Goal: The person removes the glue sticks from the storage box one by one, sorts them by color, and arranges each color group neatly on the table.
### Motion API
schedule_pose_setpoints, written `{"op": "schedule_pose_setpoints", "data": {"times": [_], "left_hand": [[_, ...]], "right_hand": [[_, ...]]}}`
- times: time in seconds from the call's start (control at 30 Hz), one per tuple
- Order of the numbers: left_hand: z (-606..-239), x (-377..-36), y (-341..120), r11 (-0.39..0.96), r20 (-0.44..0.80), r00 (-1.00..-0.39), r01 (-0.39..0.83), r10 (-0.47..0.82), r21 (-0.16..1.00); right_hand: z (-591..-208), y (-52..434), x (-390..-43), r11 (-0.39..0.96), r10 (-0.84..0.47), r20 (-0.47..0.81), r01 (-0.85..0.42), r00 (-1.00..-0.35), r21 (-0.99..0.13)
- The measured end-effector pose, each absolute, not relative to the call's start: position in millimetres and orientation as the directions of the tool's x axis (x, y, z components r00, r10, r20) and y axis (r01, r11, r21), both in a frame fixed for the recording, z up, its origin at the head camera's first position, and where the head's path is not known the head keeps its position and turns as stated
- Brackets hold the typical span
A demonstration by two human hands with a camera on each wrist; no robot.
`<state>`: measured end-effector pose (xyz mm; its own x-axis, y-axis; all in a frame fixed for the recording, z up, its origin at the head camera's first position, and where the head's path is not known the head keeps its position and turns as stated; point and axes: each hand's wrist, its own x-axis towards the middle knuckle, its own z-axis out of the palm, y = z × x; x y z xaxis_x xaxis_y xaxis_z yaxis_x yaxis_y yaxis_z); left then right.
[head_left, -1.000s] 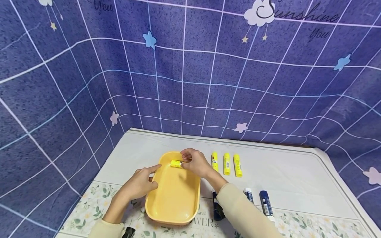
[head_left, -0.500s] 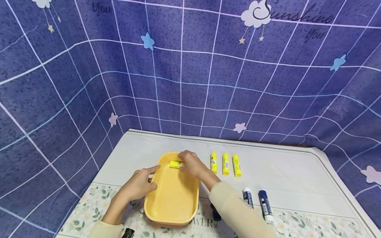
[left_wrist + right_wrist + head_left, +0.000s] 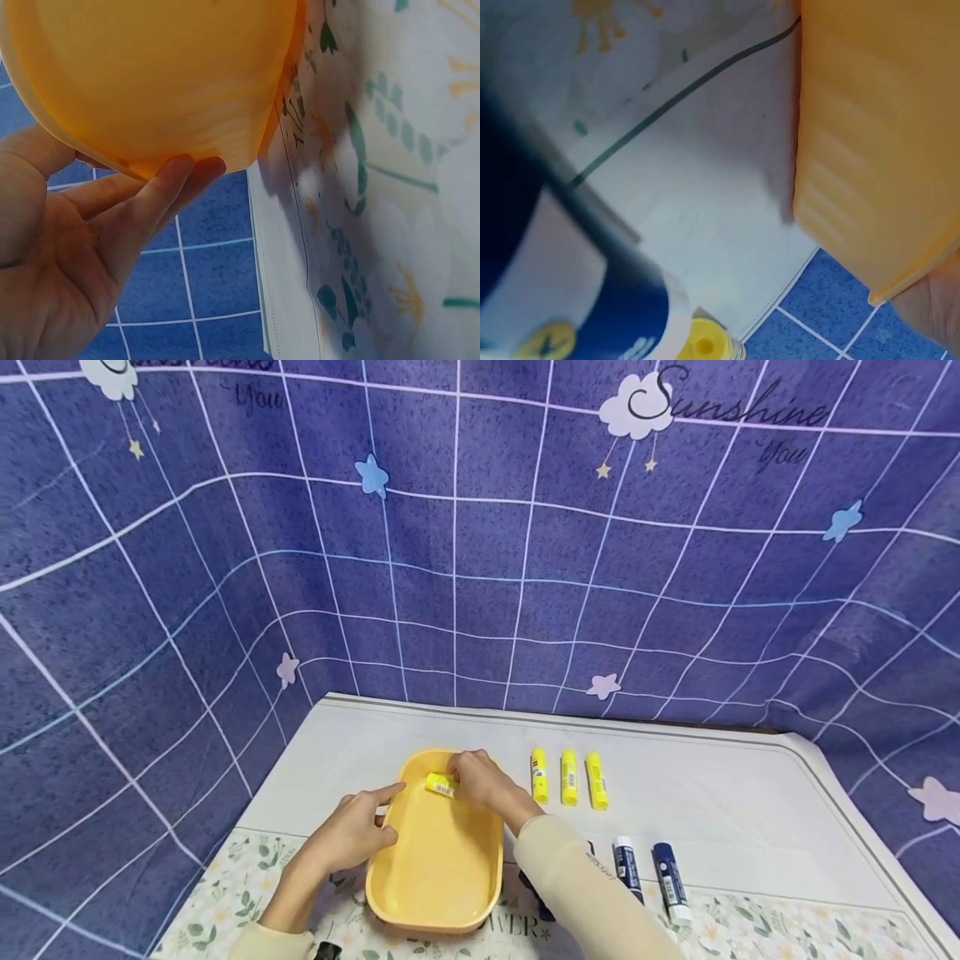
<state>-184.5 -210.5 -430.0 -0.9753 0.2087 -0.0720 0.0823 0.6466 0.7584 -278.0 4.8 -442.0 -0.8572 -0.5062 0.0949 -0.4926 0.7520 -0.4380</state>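
Observation:
A yellow-orange plastic tray lies lengthwise in front of me, tilted on edge in the wrist views. At its left rim my left hand grips the wall, with thumb and index finger along the edge; the left wrist view shows fingertips against the outer side. Inside the tray's far end is a yellow glue stick with a barcode label. My right hand reaches over the right rim and holds that stick by its right end, which the fingers hide. Part of this hand shows beyond the rim in the right wrist view.
Right of the tray, yellow glue sticks lie in a row. Nearer me are navy-and-white glue sticks, some hidden by my right sleeve. A floral cloth covers the table's front; a blue checked curtain hangs behind.
The yellow glue stick in the tray has turned slightly and shows its barcode. My right hand has closed further over its right end. The left hand stays on the tray's rim.

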Motion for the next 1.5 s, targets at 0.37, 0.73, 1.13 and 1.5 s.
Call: {"op": "schedule_pose_setpoints", "data": {"times": [0.37,0.73,1.13,1.5], "left_hand": [[-431.7,-185.4,-211.1,0.653,-0.089,-0.974,0.071,0.209,0.754],[-430.3,-186.4,-209.2,0.662,-0.087,-0.976,0.069,0.200,0.747],[-432.2,-186.3,-210.6,0.638,-0.089,-0.968,0.083,0.233,0.766],[-431.0,-184.6,-208.5,0.637,-0.084,-0.974,0.071,0.210,0.767]], "right_hand": [[-448.9,-2.7,-276.5,0.707,-0.453,-0.034,-0.336,-0.891,-0.623],[-451.1,-5.2,-270.9,0.559,-0.438,-0.115,-0.171,-0.892,-0.811],[-449.5,-1.4,-262.4,0.387,-0.434,-0.197,0.015,-0.879,-0.922],[-435.5,22.4,-266.8,0.199,-0.414,-0.130,0.049,-0.901,-0.979]]}}
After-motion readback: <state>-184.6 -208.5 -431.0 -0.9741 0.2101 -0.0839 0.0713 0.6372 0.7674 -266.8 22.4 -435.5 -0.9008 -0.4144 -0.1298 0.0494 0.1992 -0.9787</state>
